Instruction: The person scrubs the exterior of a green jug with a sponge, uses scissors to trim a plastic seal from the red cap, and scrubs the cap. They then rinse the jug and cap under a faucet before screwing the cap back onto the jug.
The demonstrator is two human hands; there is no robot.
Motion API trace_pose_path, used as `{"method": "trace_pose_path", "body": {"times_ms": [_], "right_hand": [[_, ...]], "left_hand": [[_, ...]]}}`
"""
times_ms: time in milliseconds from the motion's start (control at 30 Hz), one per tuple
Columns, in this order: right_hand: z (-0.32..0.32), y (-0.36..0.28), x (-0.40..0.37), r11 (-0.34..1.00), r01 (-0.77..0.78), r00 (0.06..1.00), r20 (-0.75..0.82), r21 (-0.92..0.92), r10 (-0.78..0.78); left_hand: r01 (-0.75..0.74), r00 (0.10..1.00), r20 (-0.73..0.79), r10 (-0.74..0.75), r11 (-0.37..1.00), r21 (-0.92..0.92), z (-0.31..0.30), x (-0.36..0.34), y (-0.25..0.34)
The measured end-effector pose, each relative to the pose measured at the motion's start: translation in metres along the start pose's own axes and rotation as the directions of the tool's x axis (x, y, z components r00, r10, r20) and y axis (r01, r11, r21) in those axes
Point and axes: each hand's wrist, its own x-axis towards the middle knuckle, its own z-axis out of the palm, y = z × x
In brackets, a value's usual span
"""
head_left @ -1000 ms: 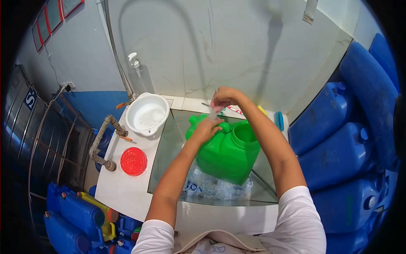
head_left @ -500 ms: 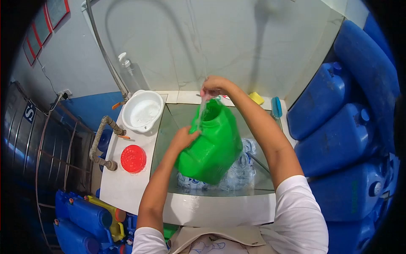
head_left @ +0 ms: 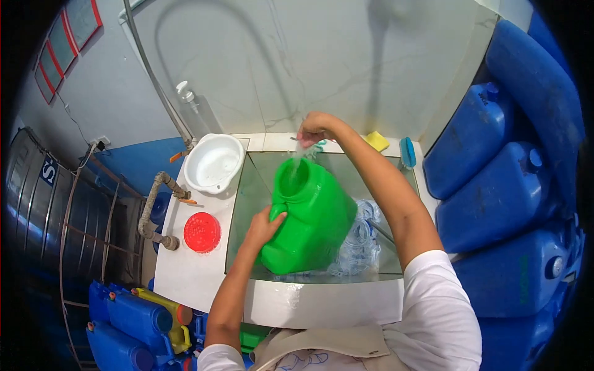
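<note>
A large green plastic jug is tilted over the glass-sided sink, its uncapped mouth facing up toward the back wall. My left hand is wrapped around the jug's handle on the left side. Above the mouth, my right hand has its fingers curled together; whatever they hold, if anything, I cannot make out. Water splashes just under those fingers and falls into the jug's mouth. Clear plastic bottles lie in the sink, partly hidden behind the jug.
On the left counter are a white basin, a red lid and a pipe tap. A yellow sponge and a blue brush sit on the back ledge. Blue jerrycans line the right side; more stand lower left.
The jug's mouth has shifted down and left, away from my right hand. My left hand has moved lower with the handle. Water now shows falling into the mouth.
</note>
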Motion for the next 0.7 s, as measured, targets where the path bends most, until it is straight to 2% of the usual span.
{"method": "trace_pose_path", "body": {"times_ms": [33,67,100,133,167,200,233,267,300,333,400,467,500,533,567,600,633,667,700], "right_hand": [[-0.001,0.0,0.002,0.997,-0.024,1.0,0.012,0.074,0.023],[-0.002,-0.001,0.004,0.988,-0.049,0.999,0.022,0.147,0.046],[-0.003,-0.003,0.005,0.989,-0.04,0.999,0.019,0.139,0.037],[-0.002,-0.003,0.005,0.992,-0.023,0.999,0.039,0.124,0.018],[-0.001,-0.004,0.004,0.994,-0.007,0.998,0.059,0.109,0.0],[-0.001,-0.006,0.003,0.995,0.001,0.999,0.052,0.1,-0.006],[0.0,-0.007,0.001,0.992,-0.013,0.999,0.053,0.125,0.006],[0.0,-0.007,-0.001,0.988,-0.027,0.998,0.052,0.153,0.019],[0.003,-0.007,-0.002,0.993,-0.008,1.0,-0.014,0.116,0.01],[0.003,-0.006,-0.004,0.994,-0.006,1.0,-0.022,0.112,0.009],[0.002,-0.003,-0.004,0.99,0.043,0.999,-0.013,0.136,-0.042],[0.001,0.002,-0.001,0.987,0.09,0.996,-0.039,0.134,-0.085],[0.002,0.005,-0.001,0.98,0.142,0.984,-0.088,-0.141,-0.155],[0.003,0.013,0.0,0.898,0.169,0.965,-0.119,-0.406,-0.235],[0.012,0.027,-0.003,0.762,0.258,0.948,0.005,-0.594,-0.317],[0.025,0.048,-0.008,0.577,0.345,0.919,0.143,-0.74,-0.366],[0.041,0.057,-0.034,0.509,0.372,0.919,0.229,-0.776,-0.321],[0.059,0.089,-0.026,0.443,0.399,0.911,0.293,-0.803,-0.29],[0.074,0.102,-0.048,0.353,0.434,0.814,0.193,-0.829,-0.548]], "left_hand": [[0.001,1.0,-0.01,-0.001,1.0,0.003,-0.002,0.007,0.001],[-0.053,0.996,0.078,0.038,0.98,0.193,-0.003,0.021,0.002],[-0.122,0.983,0.17,0.062,0.921,0.37,-0.003,0.038,0.008],[-0.124,0.985,0.16,0.069,0.921,0.37,0.006,0.054,0.002],[-0.241,0.967,0.044,0.251,0.844,0.479,0.019,0.073,0.0],[-0.324,0.899,-0.05,0.435,0.738,0.592,0.03,0.089,-0.003],[-0.327,0.894,-0.059,0.443,0.738,0.591,0.037,0.102,0.0],[-0.405,0.817,-0.114,0.566,0.702,0.585,0.044,0.113,0.003],[-0.478,0.72,-0.168,0.673,0.657,0.584,0.047,0.121,0.007],[-0.481,0.715,-0.172,0.678,0.656,0.582,0.044,0.124,0.006],[-0.53,0.83,0.074,0.553,0.741,0.412,0.032,0.13,0.003],[-0.513,0.838,0.065,0.541,0.744,0.428,0.029,0.12,0.007],[-0.495,0.848,0.06,0.526,0.748,0.442,0.026,0.114,0.01],[-0.496,0.846,0.058,0.53,0.744,0.448,0.022,0.109,0.018],[-0.324,0.945,0.164,0.282,0.872,0.367,0.019,0.104,0.028],[-0.112,0.959,0.282,0.022,0.944,0.309,0.019,0.1,0.035],[-0.112,0.962,0.272,0.024,0.943,0.314,0.023,0.094,0.036],[-0.021,0.972,0.234,-0.032,0.975,0.222,0.029,0.086,0.035],[0.07,0.975,0.201,-0.094,0.99,0.123,0.033,0.076,0.034]]}}
